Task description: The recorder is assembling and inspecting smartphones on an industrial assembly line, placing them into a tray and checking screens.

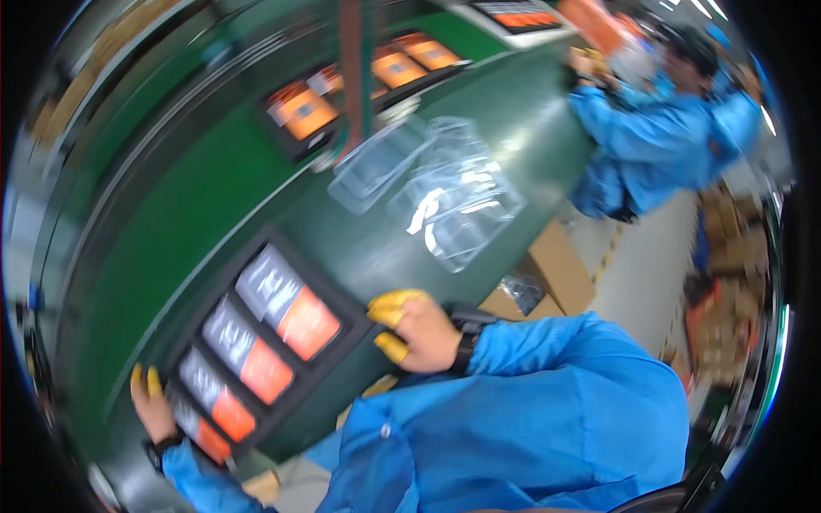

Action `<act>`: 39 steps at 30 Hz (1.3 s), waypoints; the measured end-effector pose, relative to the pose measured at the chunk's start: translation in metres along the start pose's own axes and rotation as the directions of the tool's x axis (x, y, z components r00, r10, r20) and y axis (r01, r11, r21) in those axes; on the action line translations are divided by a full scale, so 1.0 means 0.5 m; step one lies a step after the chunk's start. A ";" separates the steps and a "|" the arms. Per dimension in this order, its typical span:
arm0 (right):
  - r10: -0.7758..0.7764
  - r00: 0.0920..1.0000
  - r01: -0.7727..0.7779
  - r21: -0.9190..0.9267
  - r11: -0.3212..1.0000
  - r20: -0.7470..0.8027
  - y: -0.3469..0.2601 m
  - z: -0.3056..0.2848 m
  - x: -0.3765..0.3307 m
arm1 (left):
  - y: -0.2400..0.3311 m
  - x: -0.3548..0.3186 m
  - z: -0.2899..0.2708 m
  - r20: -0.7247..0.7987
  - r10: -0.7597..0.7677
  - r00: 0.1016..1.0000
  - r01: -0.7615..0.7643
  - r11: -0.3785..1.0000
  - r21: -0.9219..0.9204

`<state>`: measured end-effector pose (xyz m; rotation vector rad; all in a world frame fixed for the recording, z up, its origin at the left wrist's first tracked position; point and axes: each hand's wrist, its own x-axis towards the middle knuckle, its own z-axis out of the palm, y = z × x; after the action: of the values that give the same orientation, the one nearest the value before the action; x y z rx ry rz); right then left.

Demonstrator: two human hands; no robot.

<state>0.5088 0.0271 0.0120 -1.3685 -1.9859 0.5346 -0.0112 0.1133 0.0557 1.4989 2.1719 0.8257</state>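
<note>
A long black tray (275, 409) lies slantwise on the green bench in front of me. In it sit several flat packs (310, 323) with grey-and-white upper parts and orange lower parts. My left hand (152, 413) is beside the tray's left end, its yellow-covered fingertips stretched away from me and apart. At the opposite end my right hand (423, 335) has its yellow-covered fingers and thumb spread, with the fingertips at the tray's right edge. Blur hides whether either hand touches the tray.
Clear plastic trays (462, 201) lie loosely piled beyond my right hand. Black trays of orange packs (306, 111) stand on the green belt (184, 205), near an upright post (351, 77). An open cardboard box (556, 269) is beside the bench. A person in blue (641, 137) works at the far right.
</note>
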 end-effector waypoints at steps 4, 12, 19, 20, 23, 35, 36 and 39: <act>-0.065 0.998 0.063 -0.056 0.996 -0.026 0.001 0.007 0.002 | -0.050 -0.091 0.043 -0.155 0.264 0.952 -0.233 0.953 0.194; -0.147 0.987 0.145 -0.040 0.989 -0.060 0.010 0.026 0.016 | -0.016 -0.164 0.018 -0.281 0.328 0.902 -0.268 0.935 0.232; -0.234 0.970 0.236 0.014 0.972 -0.057 0.032 0.017 0.037 | -0.060 -0.141 0.011 -0.379 0.002 0.925 0.050 0.991 0.126; -0.239 0.969 0.240 0.008 0.971 -0.063 0.031 0.018 0.035 | -0.072 -0.133 0.014 -0.379 -0.024 0.925 0.047 0.998 0.052; -0.248 0.967 0.249 -0.006 0.969 -0.055 0.028 0.018 0.037 | -0.088 -0.128 0.013 -0.358 -0.138 0.924 0.045 0.966 -0.254; -0.273 0.957 0.252 -0.184 0.950 -0.100 0.035 0.022 0.027 | -0.072 -0.096 0.008 -0.198 -0.113 0.974 0.049 0.951 -0.304; -0.262 0.961 0.243 -0.182 0.953 -0.088 0.040 0.026 0.027 | -0.042 -0.108 -0.003 -0.181 -0.140 0.973 0.091 0.962 -0.256; -0.240 0.971 0.237 -0.131 0.963 -0.010 0.032 0.022 0.041 | -0.121 -0.109 0.000 -0.175 -0.099 0.980 0.034 0.938 -0.344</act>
<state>0.5066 0.0525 -0.0003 -1.1804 -2.1575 0.2804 -0.0346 0.0464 0.0151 1.2100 2.0597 1.2906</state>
